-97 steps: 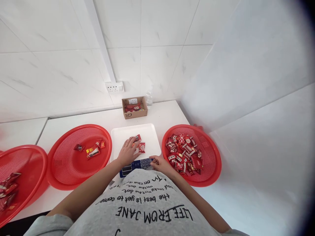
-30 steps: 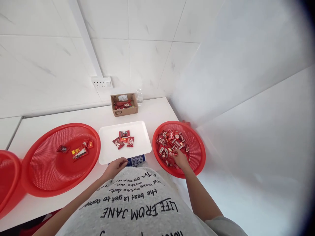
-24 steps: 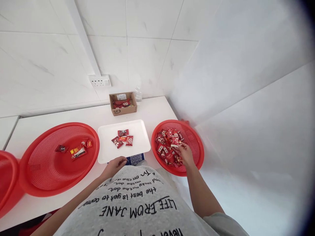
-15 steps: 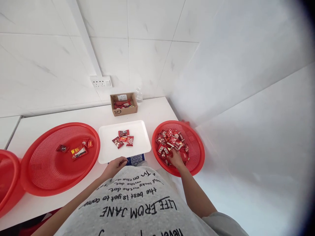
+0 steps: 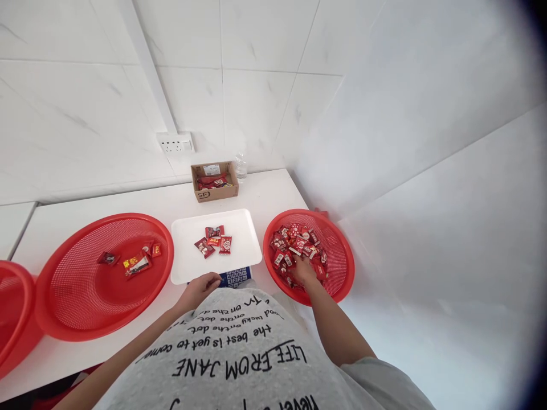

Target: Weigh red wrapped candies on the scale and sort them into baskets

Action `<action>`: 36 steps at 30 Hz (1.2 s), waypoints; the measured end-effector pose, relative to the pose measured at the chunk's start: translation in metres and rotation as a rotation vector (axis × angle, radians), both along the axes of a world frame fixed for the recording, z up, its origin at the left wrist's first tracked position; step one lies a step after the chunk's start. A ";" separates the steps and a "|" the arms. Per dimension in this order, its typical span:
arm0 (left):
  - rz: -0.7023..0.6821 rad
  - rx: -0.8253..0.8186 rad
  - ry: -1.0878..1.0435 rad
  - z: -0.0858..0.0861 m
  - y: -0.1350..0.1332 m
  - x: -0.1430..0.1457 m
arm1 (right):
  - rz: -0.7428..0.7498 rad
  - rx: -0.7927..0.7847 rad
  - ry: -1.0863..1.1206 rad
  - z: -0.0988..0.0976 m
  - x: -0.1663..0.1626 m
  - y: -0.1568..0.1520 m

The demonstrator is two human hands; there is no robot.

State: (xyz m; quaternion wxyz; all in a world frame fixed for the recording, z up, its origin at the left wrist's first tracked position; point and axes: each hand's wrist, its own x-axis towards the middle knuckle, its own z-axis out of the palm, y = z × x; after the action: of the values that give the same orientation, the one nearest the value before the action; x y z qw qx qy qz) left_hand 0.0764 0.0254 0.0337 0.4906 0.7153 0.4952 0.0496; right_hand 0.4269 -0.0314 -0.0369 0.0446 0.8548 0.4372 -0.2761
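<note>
My right hand point(image 5: 305, 271) reaches down into the right red basket point(image 5: 342, 273), among many small red candy packets point(image 5: 299, 245). Its fingertips are sunk in the packets, so whether they grip one is hidden. By the front edge of the white scale tray point(image 5: 186, 267), my left hand point(image 5: 204, 286) rests with its fingers curled together; anything inside them cannot be made out. Several red wrapped candies point(image 5: 225, 245) lie in the middle of that tray. Below it shows part of a blue keypad point(image 5: 237, 277).
To the left stands a wide red basket point(image 5: 64, 273) with several packets at its bottom. Another red basket point(image 5: 17, 319) is cut off at the left edge. Behind the tray sit a cardboard box point(image 5: 217, 193) of red packets and a clear plastic item point(image 5: 241, 166). A wall rises on the right.
My right hand has shifted very slightly among the packets in the right basket. My left hand and the candies on the tray look the same.
</note>
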 end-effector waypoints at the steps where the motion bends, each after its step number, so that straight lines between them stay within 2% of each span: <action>1: 0.004 0.000 -0.006 0.000 0.000 -0.001 | 0.010 0.006 -0.010 0.000 0.000 0.000; 6: 0.004 0.006 0.000 -0.002 -0.001 -0.003 | 0.064 0.042 -0.084 0.002 0.000 -0.001; 11: 0.015 0.012 0.007 -0.001 0.000 -0.002 | 0.179 0.074 -0.101 0.004 -0.001 0.002; 20: -0.005 0.031 0.030 0.005 -0.001 0.000 | 0.246 0.012 -0.107 0.007 -0.002 0.004; 30: 0.016 0.027 -0.011 -0.002 -0.001 -0.002 | 0.220 0.045 -0.122 0.013 -0.008 0.002; 36: 0.049 0.017 -0.052 -0.006 -0.002 -0.003 | 0.063 0.173 -0.091 0.018 -0.007 0.000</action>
State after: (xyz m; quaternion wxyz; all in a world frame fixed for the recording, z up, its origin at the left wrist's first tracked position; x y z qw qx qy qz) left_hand 0.0734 0.0237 0.0282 0.4957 0.7056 0.4993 0.0843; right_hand 0.4197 -0.0311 -0.0190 -0.0007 0.8529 0.4836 -0.1966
